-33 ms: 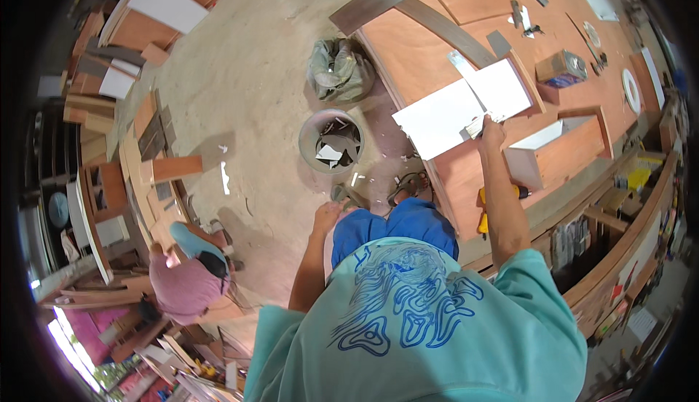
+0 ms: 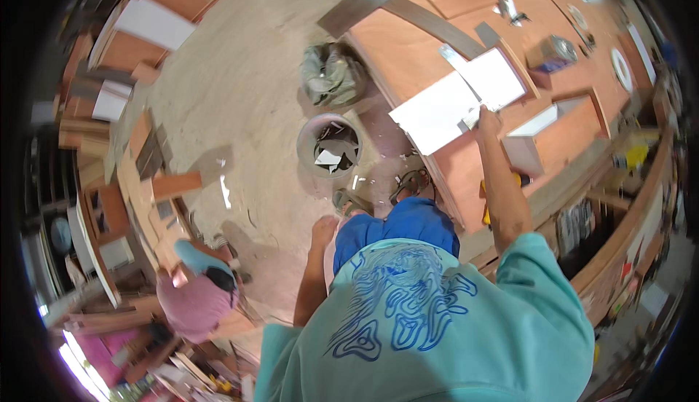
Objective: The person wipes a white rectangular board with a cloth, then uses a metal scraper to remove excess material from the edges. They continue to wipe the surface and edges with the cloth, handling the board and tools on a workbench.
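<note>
Left hand (image 2: 324, 231) hangs beside the left thigh, grip unclear; white panel (image 2: 429, 116) lies from the workbench (image 2: 455, 180)'s left edge inward, long axis slanting away rightward, pale strip (image 2: 454, 58) across it; right hand (image 2: 489, 120), nearer, pinches a small pale object (image 2: 470, 118) at the panel's near long edge; panel spreads ahead and left.

Tan floor (image 2: 255, 96); wooden shelving (image 2: 625, 240) at right; bright opening (image 2: 81, 362) lower left.

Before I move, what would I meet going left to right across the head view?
Person in pink top, round bucket with scraps, right hand, open wooden box, white ring.
</note>
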`<state>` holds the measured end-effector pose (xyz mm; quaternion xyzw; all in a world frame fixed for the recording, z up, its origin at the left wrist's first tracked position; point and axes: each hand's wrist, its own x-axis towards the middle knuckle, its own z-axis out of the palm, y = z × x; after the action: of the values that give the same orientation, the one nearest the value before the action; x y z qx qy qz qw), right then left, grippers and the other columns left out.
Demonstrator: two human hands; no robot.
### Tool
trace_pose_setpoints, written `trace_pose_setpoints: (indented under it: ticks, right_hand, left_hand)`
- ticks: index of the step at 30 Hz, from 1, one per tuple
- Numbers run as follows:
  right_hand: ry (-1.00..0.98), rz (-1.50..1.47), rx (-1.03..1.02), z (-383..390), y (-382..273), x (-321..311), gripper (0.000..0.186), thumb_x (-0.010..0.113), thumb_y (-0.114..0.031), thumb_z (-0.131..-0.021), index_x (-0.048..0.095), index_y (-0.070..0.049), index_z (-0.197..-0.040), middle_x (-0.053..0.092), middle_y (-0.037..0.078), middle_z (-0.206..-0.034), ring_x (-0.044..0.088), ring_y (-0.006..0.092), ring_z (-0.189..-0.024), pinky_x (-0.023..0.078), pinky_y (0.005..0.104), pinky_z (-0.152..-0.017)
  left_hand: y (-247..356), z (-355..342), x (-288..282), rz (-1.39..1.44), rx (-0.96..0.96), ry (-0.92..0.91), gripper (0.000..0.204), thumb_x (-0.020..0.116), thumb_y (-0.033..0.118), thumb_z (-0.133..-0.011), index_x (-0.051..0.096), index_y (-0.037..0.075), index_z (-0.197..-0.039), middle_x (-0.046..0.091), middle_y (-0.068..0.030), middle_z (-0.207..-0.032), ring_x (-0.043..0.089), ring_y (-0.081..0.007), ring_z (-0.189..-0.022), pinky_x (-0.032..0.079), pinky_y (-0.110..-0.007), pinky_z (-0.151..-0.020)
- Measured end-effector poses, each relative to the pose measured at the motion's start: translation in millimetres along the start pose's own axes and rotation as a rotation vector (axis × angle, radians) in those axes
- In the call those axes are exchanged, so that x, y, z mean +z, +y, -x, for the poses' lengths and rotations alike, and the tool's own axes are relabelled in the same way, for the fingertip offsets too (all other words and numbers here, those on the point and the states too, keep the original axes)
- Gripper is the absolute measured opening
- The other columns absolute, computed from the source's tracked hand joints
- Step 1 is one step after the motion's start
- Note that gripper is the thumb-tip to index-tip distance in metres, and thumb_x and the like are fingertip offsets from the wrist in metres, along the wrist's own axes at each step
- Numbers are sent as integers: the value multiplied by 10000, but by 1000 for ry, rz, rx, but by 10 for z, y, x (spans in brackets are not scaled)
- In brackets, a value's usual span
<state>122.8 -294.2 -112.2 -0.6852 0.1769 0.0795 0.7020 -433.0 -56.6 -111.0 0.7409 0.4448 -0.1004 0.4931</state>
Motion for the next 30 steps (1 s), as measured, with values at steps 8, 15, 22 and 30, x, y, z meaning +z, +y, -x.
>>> trace_pose_setpoints:
  ticks: [8, 15, 22, 30]
  right_hand:
    - [454, 404, -120, 336, -335, 507, 432, 682, -218, -803, 589, 77, -1104, 634, 266, -1102, 618, 358, -1040, 477, 410, -923]
    - [421, 410, -55, 241, -384, 482, 399, 640, -216, -774, 623, 62, -1059, 654, 271, -1068, 639, 382, -1033, 501, 415, -918]
    - [383, 319, -5, 369, -554, 539, 359, 637, -177, -762, 655, 60, -1031, 668, 208, -1064, 642, 303, -988, 504, 381, -864]
    - [468, 365, 2, 229, -467, 546, 323, 637, -190, -771, 679, 31, -1004, 670, 242, -1073, 647, 363, -1038, 505, 401, -909]
  left_hand:
    - [-1061, 1611, -839, 83, -88, 143, 324, 518, 278, -940, 706, 22, -875, 693, -111, -862, 655, -234, -804, 504, -330, -745]
    - [-1267, 2289, -1424, 7, -363, 236, 317, 520, 275, -936, 706, 24, -883, 692, -122, -876, 653, -246, -819, 503, -341, -754]
    - [-1460, 2472, -1542, -10, -454, 215, 310, 521, 272, -931, 705, 26, -891, 690, -132, -891, 650, -259, -833, 503, -352, -762]
    - [-1486, 2131, -1700, -62, -431, 124, 302, 523, 269, -926, 705, 29, -900, 687, -144, -907, 647, -273, -850, 503, -365, -771]
